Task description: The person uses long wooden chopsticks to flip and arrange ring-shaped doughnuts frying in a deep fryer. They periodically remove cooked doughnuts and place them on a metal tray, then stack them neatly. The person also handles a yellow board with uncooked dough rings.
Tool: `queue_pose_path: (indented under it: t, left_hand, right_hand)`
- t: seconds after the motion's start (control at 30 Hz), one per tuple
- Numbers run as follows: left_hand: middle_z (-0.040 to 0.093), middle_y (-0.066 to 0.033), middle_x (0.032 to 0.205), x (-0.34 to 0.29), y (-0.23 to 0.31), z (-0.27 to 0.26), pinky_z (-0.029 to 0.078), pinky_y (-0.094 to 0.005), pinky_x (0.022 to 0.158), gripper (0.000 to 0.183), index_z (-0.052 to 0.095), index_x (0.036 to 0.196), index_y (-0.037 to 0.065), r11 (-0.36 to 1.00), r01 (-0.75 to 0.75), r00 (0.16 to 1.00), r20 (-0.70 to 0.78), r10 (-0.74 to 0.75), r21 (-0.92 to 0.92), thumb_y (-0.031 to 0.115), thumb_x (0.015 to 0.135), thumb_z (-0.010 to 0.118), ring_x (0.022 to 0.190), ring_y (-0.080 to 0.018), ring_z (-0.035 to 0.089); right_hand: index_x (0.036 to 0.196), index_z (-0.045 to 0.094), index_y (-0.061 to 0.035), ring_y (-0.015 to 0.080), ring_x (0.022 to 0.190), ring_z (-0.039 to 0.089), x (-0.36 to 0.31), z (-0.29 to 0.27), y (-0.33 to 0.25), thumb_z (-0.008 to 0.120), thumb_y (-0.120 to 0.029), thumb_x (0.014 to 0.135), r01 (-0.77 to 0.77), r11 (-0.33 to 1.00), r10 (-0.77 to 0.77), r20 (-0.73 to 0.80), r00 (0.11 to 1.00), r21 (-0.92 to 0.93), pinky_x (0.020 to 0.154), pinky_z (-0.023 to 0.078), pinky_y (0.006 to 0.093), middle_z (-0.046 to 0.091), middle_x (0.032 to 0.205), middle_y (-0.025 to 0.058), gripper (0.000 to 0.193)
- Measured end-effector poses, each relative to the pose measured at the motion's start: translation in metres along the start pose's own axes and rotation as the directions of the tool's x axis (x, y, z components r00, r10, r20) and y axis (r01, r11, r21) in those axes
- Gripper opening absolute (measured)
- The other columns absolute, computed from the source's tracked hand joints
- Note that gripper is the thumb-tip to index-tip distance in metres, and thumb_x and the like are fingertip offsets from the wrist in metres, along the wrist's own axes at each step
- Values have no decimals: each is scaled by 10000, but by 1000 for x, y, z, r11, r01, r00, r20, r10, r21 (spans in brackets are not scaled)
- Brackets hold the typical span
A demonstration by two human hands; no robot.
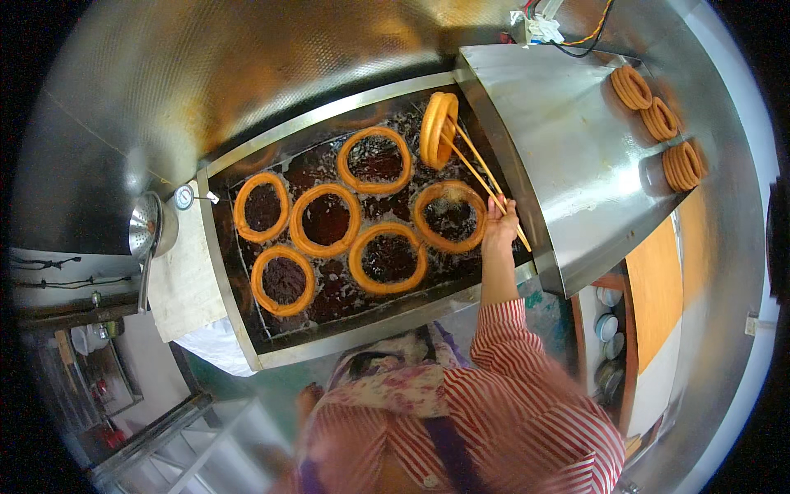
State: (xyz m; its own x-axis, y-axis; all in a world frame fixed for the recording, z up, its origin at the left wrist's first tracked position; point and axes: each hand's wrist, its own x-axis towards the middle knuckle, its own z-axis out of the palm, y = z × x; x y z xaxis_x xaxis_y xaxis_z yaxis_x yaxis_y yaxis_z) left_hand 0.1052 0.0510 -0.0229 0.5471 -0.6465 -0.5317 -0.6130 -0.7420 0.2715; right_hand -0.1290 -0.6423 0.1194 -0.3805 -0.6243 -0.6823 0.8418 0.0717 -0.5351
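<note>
My right hand (499,226) is closed round a pair of long wooden chopsticks (476,165). Their far ends reach into golden fried dough rings (432,132), apparently a pair side by side, tilted up on edge at the fryer's far right corner. Several more dough rings, such as one in the middle (295,221) and one near my right hand (418,216), float flat in the dark oil of the rectangular fryer (362,350). My left hand (309,398) hangs low beside my body, away from the fryer; its fingers are too unclear to read.
A sloping steel surface (568,156) borders the fryer on the right, with stacks of fried rings (682,167) at its far edge. Left of the fryer are a dial thermometer (183,196) and a metal strainer (145,224). Wires (588,41) hang at the back right.
</note>
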Motion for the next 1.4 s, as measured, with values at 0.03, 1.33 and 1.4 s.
queue_pose_path:
  t: [0.03, 1.33, 1.4]
  left_hand:
    - [622, -102, 1072, 6, 0, 1, 503, -381, 761, 214, 684, 858, 80, 1000, 24, 1000, 2, -24, 9, 246, 728, 643, 900, -287, 619]
    - [625, -182, 930, -14, 62, 30, 485, -367, 743, 200, 656, 888, 12, 955, -154, 955, -286, 77, -255, 100, 745, 548, 837, -324, 597]
    - [627, -185, 953, -17, 77, 22, 482, -374, 767, 195, 662, 881, 25, 957, -176, 942, -321, 95, -233, 112, 743, 553, 861, -334, 597]
  right_hand:
    - [1059, 492, 58, 255, 819, 628, -12, -3, -10, 528, -156, 902, 7, 1000, -7, 13, 1000, 7, 691, 589, 348, 594, 917, 171, 267]
    - [874, 632, 23, 156, 670, 599, -119, 47, 16, 606, -176, 855, 961, 251, 187, 980, 71, -117, 610, 477, 282, 655, 785, 109, 202]
    - [873, 633, 16, 156, 684, 591, -110, 49, 14, 608, -174, 854, 976, 186, 232, 970, 68, -113, 627, 472, 283, 647, 793, 103, 192]
